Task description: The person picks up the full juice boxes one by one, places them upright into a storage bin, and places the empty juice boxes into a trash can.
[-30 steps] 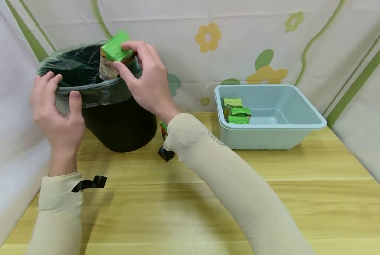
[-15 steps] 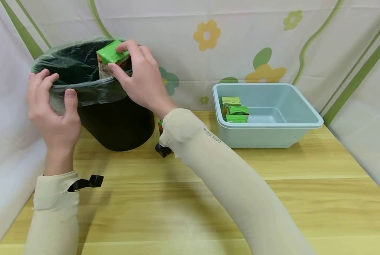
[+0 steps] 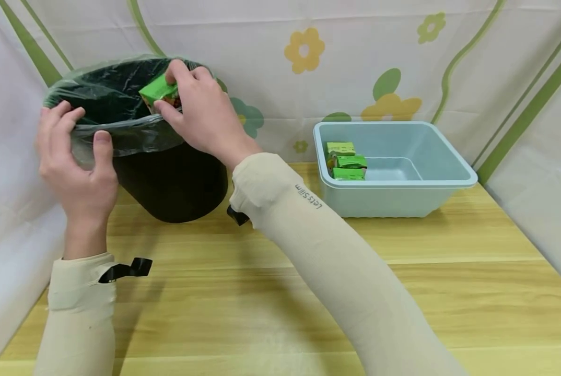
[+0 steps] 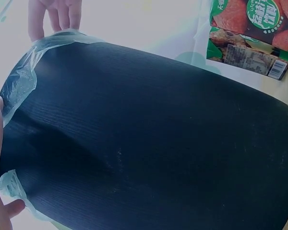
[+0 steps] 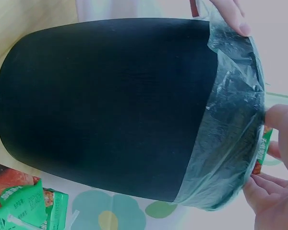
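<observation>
A black bin [image 3: 177, 183] with a translucent green liner [image 3: 135, 137] over its rim stands at the left. My left hand [image 3: 80, 162] grips the near left rim, fingers over the edge and thumb outside on the liner. At the right side of the opening my right hand [image 3: 205, 107] holds a green-topped carton [image 3: 157, 91] between thumb and fingers, its lower part hidden behind the rim. In the right wrist view, a strip of the carton [image 5: 263, 151] shows past the liner, beside my right hand [image 5: 278, 163].
A pale blue tub [image 3: 393, 201] on the wooden table [image 3: 271, 313] holds several green-topped cartons [image 3: 350, 162] at its left end. More cartons [image 4: 249, 55] stand behind the bin's right side, visible in the left wrist view. A flowered cloth [image 3: 261, 47] hangs behind.
The carton in my right hand has moved down and slightly left, deeper into the bin's mouth. My left hand keeps its grip on the rim. The view has shifted slightly.
</observation>
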Demonstrator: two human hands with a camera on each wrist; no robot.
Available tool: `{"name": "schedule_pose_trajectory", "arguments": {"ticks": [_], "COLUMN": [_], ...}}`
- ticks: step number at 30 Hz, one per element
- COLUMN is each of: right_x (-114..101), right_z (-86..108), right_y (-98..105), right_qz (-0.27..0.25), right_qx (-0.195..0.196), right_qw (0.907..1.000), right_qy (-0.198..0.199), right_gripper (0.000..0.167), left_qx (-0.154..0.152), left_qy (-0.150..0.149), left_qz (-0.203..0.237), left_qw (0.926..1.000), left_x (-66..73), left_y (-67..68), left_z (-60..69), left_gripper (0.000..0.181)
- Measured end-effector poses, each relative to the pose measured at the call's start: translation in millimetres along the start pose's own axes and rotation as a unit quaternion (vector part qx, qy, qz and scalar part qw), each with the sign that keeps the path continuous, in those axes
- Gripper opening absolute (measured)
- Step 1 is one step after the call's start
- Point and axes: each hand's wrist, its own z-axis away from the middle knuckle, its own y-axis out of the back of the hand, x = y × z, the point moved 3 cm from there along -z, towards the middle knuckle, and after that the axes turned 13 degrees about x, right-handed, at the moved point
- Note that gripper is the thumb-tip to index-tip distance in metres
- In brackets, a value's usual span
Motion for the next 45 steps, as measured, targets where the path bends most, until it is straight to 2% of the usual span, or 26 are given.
{"name": "schedule_pose_trajectory", "arguments": {"ticks": [9,15,28,37,45], "right_x": [-1,-1,-1,3,8], "right_z": [-3.3,-3.6,-4.2,0.0,6.4], "right_y": [3,3,5,6,12], "right_qz": [0.043,0.044,0.056,0.027,-0.026], "right_qx": [-0.02,-0.026,-0.037,-0.033,-0.023], "right_qw": [0.9988,0.9985,0.9973,0.999,0.999], "right_qy": [0.01,0.017,0.029,0.015,0.029], "right_gripper": [0.048,0.047,0.046,0.045,0.046], "left_qx": [-0.002,-0.005,0.003,-0.003,-0.004], "left_qy": [-0.003,-0.002,0.0,-0.002,0.001], "left_qz": [-0.003,-0.003,0.001,-0.002,0.002], "left_qw": [1.0,1.0,1.0,1.0,1.0], "left_x": [-1.6,-3.0,5.0,-1.2,2.0], "left_y": [0.5,1.6,-0.5,-0.6,-0.3], "left_z": [-0.2,-0.8,0.4,0.8,2.4], "left_gripper": [0.045,0.045,0.045,0.045,0.046]}}
